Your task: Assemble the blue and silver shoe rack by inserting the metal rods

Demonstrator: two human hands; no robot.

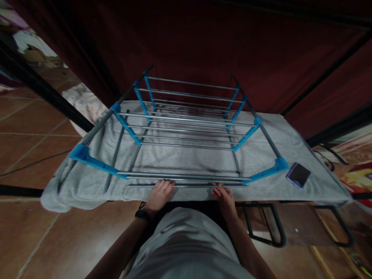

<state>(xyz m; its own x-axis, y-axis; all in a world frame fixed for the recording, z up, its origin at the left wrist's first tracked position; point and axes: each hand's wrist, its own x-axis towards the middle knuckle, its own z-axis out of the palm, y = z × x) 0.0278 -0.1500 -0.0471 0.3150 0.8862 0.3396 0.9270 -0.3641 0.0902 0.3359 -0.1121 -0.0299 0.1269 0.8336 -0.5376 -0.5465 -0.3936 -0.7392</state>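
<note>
A rack of grey tubes, thin metal rods and blue plastic brackets stands on a cloth-covered table. My left hand point(160, 195) has its fingers closed over a loose thin metal rod point(193, 186) at the near edge. Toward that rod's other end, my right hand point(224, 198) grips it between thumb and fingers. The rod lies level, just in front of the rack's nearest rods point(186, 178). Those run between a left blue bracket point(99, 164) and a right blue bracket point(269, 172). Further rods point(188, 131) span the brackets behind. My palms and some fingertips are hidden.
Grey cloth point(261, 190) covers the table. A phone point(298, 175) lies to the right of the rack. A separate grey tube point(116, 151) rests on the cloth at left. Dark red fabric point(203, 42) hangs behind. Black metal chair legs point(279, 224) stand below at right.
</note>
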